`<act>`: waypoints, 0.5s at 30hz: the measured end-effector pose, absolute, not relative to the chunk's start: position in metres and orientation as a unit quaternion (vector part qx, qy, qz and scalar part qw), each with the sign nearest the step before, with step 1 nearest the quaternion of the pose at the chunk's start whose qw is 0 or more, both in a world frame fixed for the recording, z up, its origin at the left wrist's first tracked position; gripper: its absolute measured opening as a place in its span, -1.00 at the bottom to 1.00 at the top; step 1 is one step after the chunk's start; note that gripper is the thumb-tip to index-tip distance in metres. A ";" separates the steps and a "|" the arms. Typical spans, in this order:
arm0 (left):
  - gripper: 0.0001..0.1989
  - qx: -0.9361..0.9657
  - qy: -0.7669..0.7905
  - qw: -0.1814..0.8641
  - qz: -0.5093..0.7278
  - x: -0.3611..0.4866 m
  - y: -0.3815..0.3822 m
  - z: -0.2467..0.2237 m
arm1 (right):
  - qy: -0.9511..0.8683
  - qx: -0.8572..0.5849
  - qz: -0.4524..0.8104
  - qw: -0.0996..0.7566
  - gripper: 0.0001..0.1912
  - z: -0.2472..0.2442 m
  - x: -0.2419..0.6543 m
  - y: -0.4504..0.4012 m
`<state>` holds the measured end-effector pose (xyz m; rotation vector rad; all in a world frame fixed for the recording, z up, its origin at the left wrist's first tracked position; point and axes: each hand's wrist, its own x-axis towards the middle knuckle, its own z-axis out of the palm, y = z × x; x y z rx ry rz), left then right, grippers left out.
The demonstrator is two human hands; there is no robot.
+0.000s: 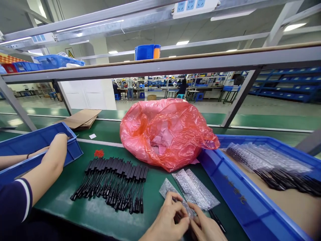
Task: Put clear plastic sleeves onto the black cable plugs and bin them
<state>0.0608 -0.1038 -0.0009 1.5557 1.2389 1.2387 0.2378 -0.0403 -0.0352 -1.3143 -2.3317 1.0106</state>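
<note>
Pouch [165, 186]: head view, lower centre of the frame, held between your hands; its long axis slants from upper left to lower right, and what it contains you cannot tell.
Left hand [168, 216]: nearly closed, thumb and fingers pinching the pouch near its middle; nearer its free upper-left end, which sticks out past your fingers.
Right hand [207, 227]: fingertips drawn together on the pouch's lower-right end, so this hand is nearer that end.
Flat pouches [198, 190]: just up and right of the held one, slanting the same way.
Cable [217, 221]: just beside your right hand, near-parallel to the pouch.
Devices [120, 169]: in a row left of your left hand, leads pointing towards the bottom edge.
</note>
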 end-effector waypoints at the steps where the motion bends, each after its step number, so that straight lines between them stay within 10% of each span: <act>1: -0.88 0.621 0.473 0.390 0.488 0.062 -0.100 0.001 | -0.813 -0.463 0.322 0.143 -0.64 -0.037 0.232 -0.034; 15: -0.78 0.471 0.568 0.457 0.497 0.036 -0.002 -0.053 | -0.787 -0.549 0.178 0.219 -0.46 -0.012 0.268 0.048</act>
